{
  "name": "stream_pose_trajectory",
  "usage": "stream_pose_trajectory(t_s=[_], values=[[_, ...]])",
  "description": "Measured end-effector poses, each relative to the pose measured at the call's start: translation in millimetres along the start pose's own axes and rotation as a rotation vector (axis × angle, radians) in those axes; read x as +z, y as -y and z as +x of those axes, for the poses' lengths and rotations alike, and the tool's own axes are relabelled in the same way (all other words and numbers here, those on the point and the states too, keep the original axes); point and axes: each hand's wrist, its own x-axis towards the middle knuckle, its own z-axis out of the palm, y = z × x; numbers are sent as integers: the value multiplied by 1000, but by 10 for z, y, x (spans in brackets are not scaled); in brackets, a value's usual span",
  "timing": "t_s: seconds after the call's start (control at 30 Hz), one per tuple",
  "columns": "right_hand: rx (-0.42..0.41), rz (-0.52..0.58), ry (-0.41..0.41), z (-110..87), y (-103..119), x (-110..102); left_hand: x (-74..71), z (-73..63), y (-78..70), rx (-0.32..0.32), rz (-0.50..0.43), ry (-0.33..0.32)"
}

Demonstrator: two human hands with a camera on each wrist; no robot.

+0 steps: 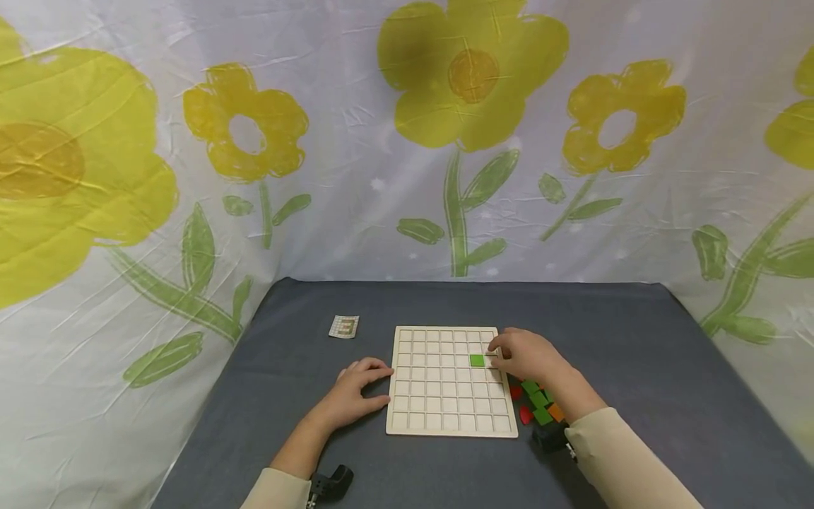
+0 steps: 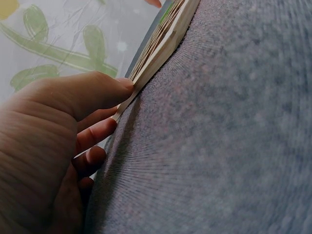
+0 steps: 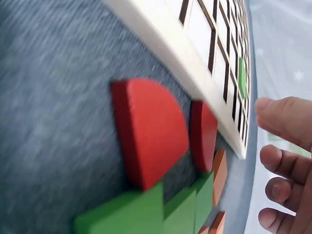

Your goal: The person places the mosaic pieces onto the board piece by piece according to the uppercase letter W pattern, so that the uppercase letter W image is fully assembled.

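A pale wooden board [image 1: 449,422] with a grid of square recesses lies on the dark cloth. One green square tile [image 1: 477,360] sits in a recess near its upper right. My left hand [image 1: 352,392] touches the board's left edge with spread thumb and fingertips. Over the right edge, beside the green tile, is my right hand [image 1: 528,355]. In the right wrist view its thumb [image 3: 282,117] and fingers stand apart, and no piece shows between them. Red rounded pieces [image 3: 158,129] lie beside the board with several loose green tiles [image 1: 540,399] and orange ones [image 1: 556,412].
A small card [image 1: 344,326] with a grid pattern lies behind the board on the left. The dark grey cloth [image 1: 610,325] covers the table. A white curtain [image 1: 356,177] with yellow flowers hangs behind and at the sides.
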Motion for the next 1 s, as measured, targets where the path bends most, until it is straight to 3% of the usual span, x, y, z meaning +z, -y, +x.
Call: stream_pose_trajectory(t_s=[0.37, 1.0], values=[[56, 78, -59, -197, -185, -15, -7, 10, -21, -11, 4, 1], [196, 13, -54, -421, -275, 53, -3, 1, -17, -36, -1, 14]])
